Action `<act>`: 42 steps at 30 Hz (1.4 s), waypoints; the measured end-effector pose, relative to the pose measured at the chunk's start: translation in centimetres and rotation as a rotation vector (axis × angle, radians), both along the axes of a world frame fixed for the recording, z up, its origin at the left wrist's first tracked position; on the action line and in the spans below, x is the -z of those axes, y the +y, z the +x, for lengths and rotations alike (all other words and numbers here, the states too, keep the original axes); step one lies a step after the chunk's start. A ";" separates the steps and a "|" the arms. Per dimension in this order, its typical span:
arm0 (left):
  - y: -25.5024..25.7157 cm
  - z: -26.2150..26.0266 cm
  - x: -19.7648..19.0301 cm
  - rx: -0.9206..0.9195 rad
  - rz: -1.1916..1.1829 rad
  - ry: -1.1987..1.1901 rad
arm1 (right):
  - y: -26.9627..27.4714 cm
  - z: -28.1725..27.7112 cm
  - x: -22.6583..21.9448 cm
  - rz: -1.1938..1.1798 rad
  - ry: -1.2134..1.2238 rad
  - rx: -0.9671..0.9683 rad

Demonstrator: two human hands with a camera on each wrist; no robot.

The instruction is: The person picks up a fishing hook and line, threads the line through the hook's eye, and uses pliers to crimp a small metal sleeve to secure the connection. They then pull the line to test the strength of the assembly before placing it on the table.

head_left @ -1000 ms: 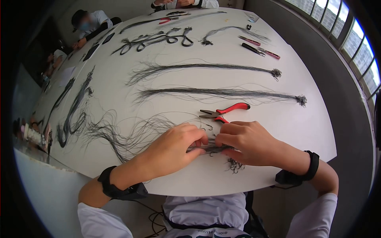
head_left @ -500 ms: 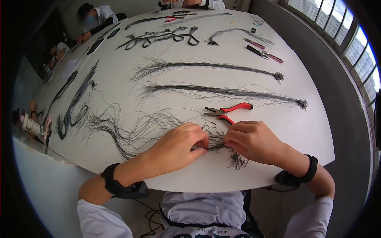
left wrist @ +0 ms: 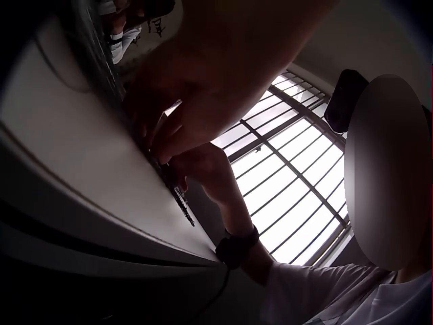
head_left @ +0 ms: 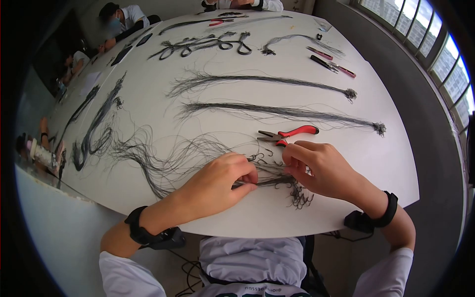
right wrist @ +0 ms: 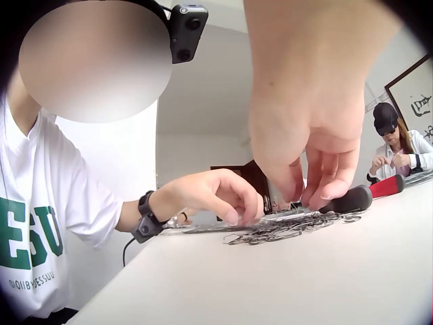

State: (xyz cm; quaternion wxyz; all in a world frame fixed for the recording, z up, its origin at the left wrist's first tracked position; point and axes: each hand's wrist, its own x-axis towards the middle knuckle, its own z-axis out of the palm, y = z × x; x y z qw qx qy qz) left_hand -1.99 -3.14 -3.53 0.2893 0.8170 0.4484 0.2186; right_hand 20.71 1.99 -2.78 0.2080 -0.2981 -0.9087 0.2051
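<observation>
A bundle of thin dark strands (head_left: pixel 148 171) runs rightward under both hands and ends in a cluster of small hooks (head_left: pixel 300 198). The left hand (head_left: pixel 222 180) pinches the bundle between thumb and curled fingers. Just left of the hook cluster, the right hand (head_left: pixel 321 166) has its fingers bent down at the strands; its fingertips are partly hidden, and whether they pinch a strand is unclear. Several loose hooks (head_left: pixel 262 157) lie between the hands. In the right wrist view, the right hand (right wrist: pixel 314 128) hovers over the hook pile (right wrist: pixel 291 229), with the left hand (right wrist: pixel 213 195) beyond.
Red-handled pliers (head_left: pixel 299 130) lie just behind the right hand. Two straight strand bundles (head_left: pixel 277 111) stretch across the mid table, with looped black bundles (head_left: pixel 198 47) farther back. More pliers (head_left: pixel 324 63) are at the back right. Other people sit along the left and far edges.
The right hand has shifted slightly right and up from the bundle, showing more strands between the hands. The left hand keeps its hold, nearly still. The head view has shifted slightly.
</observation>
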 end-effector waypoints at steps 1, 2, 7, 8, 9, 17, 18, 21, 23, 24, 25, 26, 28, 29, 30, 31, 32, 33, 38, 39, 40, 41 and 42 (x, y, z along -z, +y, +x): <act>0.0 -0.1 0.0 -0.006 0.003 -0.023 | 0.1 -0.1 0.1 -0.001 0.000 -0.002; -0.1 -0.2 0.1 -0.008 0.003 -0.022 | 0.1 -0.3 0.1 0.059 -0.013 -0.012; 0.1 -0.8 -0.7 -0.146 -0.079 -0.056 | 0.6 -1.1 0.1 0.142 -0.031 0.015; 0.1 -1.0 -1.0 -0.142 -0.079 -0.053 | 0.8 -1.2 -0.1 0.109 -0.070 0.032; 0.1 -1.2 -1.3 -0.179 -0.070 -0.017 | 1.0 -1.3 -0.4 0.076 -0.111 0.047; 0.1 -2.3 -0.8 -0.278 0.008 0.026 | 1.6 -2.7 -2.1 0.027 -0.249 0.022; 0.2 -2.4 -0.7 -0.271 -0.005 0.054 | 1.6 -3.0 -2.1 0.042 -0.247 0.011; 0.0 -2.8 -1.1 -0.250 -0.048 0.079 | 2.1 -3.7 -1.5 0.110 -0.190 -0.077; 0.0 -3.0 -1.3 -0.236 -0.079 0.077 | 2.3 -4.4 -1.2 0.116 -0.196 -0.120; 0.0 -3.1 -1.2 -0.225 -0.082 0.062 | 2.4 -4.7 -0.9 0.116 -0.204 -0.161; -0.1 -3.3 -1.1 -0.215 -0.084 0.045 | 2.5 -5.0 -0.6 0.144 -0.214 -0.170; -0.1 -3.4 -0.9 -0.222 -0.086 0.043 | 2.6 -5.2 -0.2 0.144 -0.215 -0.177; -0.2 -3.7 -0.7 -0.191 -0.075 0.013 | 2.8 -5.6 0.2 0.198 -0.287 -0.139; -0.2 -3.8 -0.7 -0.197 -0.074 0.007 | 2.9 -5.6 0.2 0.200 -0.292 -0.145; -0.4 -3.8 -0.7 -0.198 -0.068 0.012 | 3.0 -5.5 0.2 0.204 -0.292 -0.145; -0.5 -3.8 -0.6 -0.201 -0.061 0.018 | 3.0 -5.5 0.2 0.208 -0.292 -0.145; -0.6 -3.9 -0.5 -0.209 -0.063 0.013 | 2.9 -5.4 0.1 0.208 -0.295 -0.154; -0.6 -4.0 -0.4 -0.200 -0.058 0.026 | 2.8 -5.4 0.0 0.178 -0.255 -0.157; -1.2 -3.4 -1.4 -0.163 -0.024 0.094 | 2.5 -4.6 -0.3 0.145 -0.181 -0.107; -1.4 -3.6 -1.5 -0.133 0.023 0.172 | 2.3 -4.3 -0.5 0.125 -0.160 -0.102; -1.6 -3.9 -1.7 -0.101 0.071 0.250 | 2.1 -3.9 -0.7 0.104 -0.136 -0.097; -1.7 -4.2 -2.2 -0.098 0.064 0.258 | 2.0 -3.7 -0.8 0.097 -0.128 -0.095; -1.8 -4.4 -2.9 -0.080 0.060 0.273 | 1.9 -3.4 -0.9 0.118 -0.094 -0.096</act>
